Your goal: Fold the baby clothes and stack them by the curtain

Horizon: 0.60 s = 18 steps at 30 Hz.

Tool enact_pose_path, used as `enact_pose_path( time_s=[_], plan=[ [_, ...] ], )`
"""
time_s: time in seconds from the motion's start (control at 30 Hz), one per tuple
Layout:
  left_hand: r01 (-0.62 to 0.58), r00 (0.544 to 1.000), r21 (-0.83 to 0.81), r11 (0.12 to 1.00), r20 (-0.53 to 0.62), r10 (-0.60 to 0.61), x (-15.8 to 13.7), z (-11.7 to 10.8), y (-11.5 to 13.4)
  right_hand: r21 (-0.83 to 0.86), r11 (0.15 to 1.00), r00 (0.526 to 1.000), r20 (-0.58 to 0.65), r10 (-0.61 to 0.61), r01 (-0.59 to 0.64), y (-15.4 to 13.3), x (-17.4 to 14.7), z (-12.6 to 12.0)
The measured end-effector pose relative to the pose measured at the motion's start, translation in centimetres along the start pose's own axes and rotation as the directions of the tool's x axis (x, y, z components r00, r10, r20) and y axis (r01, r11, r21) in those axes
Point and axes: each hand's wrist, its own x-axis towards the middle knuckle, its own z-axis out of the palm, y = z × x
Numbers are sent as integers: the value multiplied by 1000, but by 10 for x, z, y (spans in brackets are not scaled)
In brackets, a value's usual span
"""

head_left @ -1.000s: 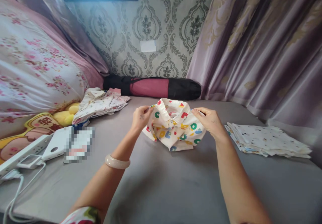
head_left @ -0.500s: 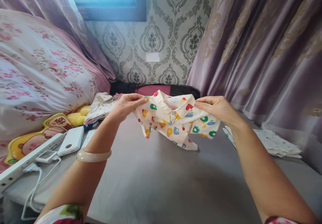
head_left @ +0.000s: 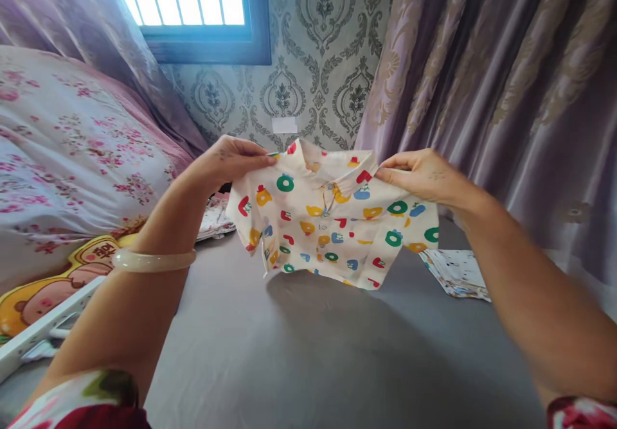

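Observation:
A small cream short-sleeved shirt, printed with red, green, yellow and blue shapes, hangs stretched between my hands over the grey bed sheet. Its collar and buttoned neck opening face me. My left hand pinches one shoulder between thumb and fingers. The other shoulder, close to the collar, is pinched by my right hand. The shirt's lower edge hangs at or just above the grey sheet; I cannot tell whether it touches. A pale bangle circles my left wrist.
Folded white patterned clothes lie at the right, partly behind my right arm. More folded clothes sit behind my left arm. At the left are a yellow cartoon cushion, a white power strip and flowered bedding.
Both hands have risen and moved slightly apart. The shirt, bunched before, now hangs more spread out with its front showing. The view has tilted up a little.

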Motion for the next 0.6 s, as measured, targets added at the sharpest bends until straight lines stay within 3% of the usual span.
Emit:
enact_pose_path(
  time_s=[0.13, 0.3, 0.4, 0.5, 0.6],
  plan=[
    [-89, 996, 152, 984, -8, 92, 21, 24, -29, -85, 995, 999, 3, -44, 44, 25, 14, 11],
    [-160, 978, 252, 954, -87, 187, 29, 52, -54, -62, 995, 995, -56, -82, 78, 51, 21, 20],
    [-177, 966, 180, 967, -156, 206, 28, 59, -53, 41, 998, 994, -108, -32, 36, 54, 20, 19],
    [-217, 952, -13, 976, -226, 208, 23, 56, -41, 242, 970, 987, -157, 29, 10, 51, 18, 14],
    [-143, 988, -154, 978, -83, 131, 20, 53, -32, 344, 939, 990, -125, 71, -23, 52, 20, 11]
  ],
)
